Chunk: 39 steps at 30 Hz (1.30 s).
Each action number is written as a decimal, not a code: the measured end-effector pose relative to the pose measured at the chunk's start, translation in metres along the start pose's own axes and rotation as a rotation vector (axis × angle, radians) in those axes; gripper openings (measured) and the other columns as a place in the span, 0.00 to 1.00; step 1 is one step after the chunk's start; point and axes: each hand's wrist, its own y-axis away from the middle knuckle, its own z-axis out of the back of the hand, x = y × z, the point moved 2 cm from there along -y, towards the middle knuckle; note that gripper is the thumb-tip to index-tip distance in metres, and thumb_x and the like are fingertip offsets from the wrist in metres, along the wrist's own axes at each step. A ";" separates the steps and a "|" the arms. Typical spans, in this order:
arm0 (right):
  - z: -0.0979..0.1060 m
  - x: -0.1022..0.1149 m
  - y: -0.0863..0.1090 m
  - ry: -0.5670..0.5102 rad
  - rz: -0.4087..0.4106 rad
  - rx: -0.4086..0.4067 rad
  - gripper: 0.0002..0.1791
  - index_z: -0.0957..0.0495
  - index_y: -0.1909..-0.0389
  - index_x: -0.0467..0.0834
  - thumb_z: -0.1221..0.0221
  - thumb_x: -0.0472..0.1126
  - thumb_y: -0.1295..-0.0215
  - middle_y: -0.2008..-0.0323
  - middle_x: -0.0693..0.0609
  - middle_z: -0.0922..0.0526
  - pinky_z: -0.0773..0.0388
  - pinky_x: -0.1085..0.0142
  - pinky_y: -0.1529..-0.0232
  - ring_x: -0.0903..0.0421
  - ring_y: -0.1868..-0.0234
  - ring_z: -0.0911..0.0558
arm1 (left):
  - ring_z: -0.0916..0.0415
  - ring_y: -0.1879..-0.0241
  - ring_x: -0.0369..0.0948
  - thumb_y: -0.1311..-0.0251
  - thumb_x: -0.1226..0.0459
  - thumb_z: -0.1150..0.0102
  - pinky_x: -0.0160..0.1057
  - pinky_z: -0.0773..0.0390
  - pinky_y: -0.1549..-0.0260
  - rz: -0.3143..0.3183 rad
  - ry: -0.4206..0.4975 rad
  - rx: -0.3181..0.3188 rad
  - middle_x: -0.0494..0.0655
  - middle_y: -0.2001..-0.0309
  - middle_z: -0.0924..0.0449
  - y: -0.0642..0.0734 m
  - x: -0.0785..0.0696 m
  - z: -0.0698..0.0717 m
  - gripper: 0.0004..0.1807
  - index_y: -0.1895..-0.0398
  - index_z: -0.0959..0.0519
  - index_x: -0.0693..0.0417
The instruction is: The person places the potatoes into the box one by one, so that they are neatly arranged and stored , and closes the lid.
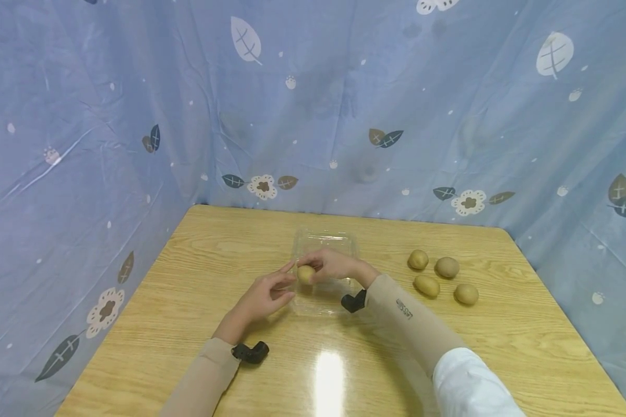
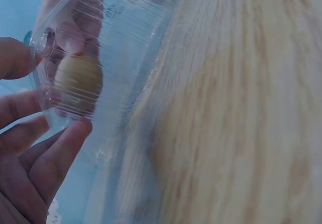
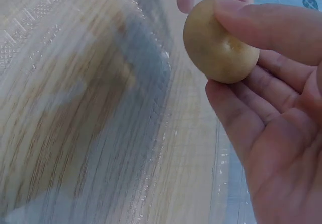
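Observation:
A clear plastic container point(image 1: 320, 310) stands on the wooden table. Over it, my right hand point(image 1: 336, 265) pinches a small yellow-brown potato point(image 1: 306, 275) between thumb and fingers, as the right wrist view shows closely with the potato point(image 3: 211, 43) at the fingertips. My left hand point(image 1: 265, 296) is at the container's left side, its fingers loosely spread. In the left wrist view, the left fingertips point(image 2: 83, 126) are right at the clear plastic rim, and the potato point(image 2: 78, 83) shows through the plastic wall.
Several potatoes point(image 1: 426, 285) lie loose on the table point(image 1: 229, 243) to the right of the container. A blue patterned curtain point(image 1: 313, 116) hangs behind the table and along both sides. Black camera mounts point(image 1: 250, 352) are strapped to both wrists.

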 end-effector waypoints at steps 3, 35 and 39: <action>-0.002 -0.001 -0.002 0.056 -0.013 0.022 0.28 0.28 0.39 0.41 0.36 0.35 0.43 0.40 0.46 0.25 0.22 0.62 0.42 0.51 0.43 0.23 | 0.26 0.46 0.62 0.36 0.69 0.45 0.44 0.18 0.51 -0.007 -0.007 -0.013 0.64 0.29 0.47 -0.001 0.008 -0.002 0.19 0.45 0.28 0.72; -0.005 0.005 -0.011 0.242 -0.032 0.057 0.29 0.26 0.41 0.40 0.32 0.37 0.47 0.43 0.47 0.22 0.23 0.59 0.41 0.49 0.45 0.22 | 0.25 0.44 0.55 0.35 0.61 0.44 0.38 0.19 0.50 0.038 0.004 -0.033 0.49 0.26 0.48 -0.005 0.028 -0.004 0.20 0.44 0.27 0.63; -0.010 0.003 -0.009 0.258 -0.034 0.064 0.29 0.26 0.41 0.39 0.33 0.37 0.46 0.43 0.46 0.22 0.23 0.60 0.41 0.49 0.44 0.22 | 0.25 0.43 0.55 0.35 0.61 0.45 0.38 0.19 0.49 0.027 -0.006 -0.020 0.50 0.26 0.48 -0.002 0.031 -0.008 0.20 0.43 0.27 0.63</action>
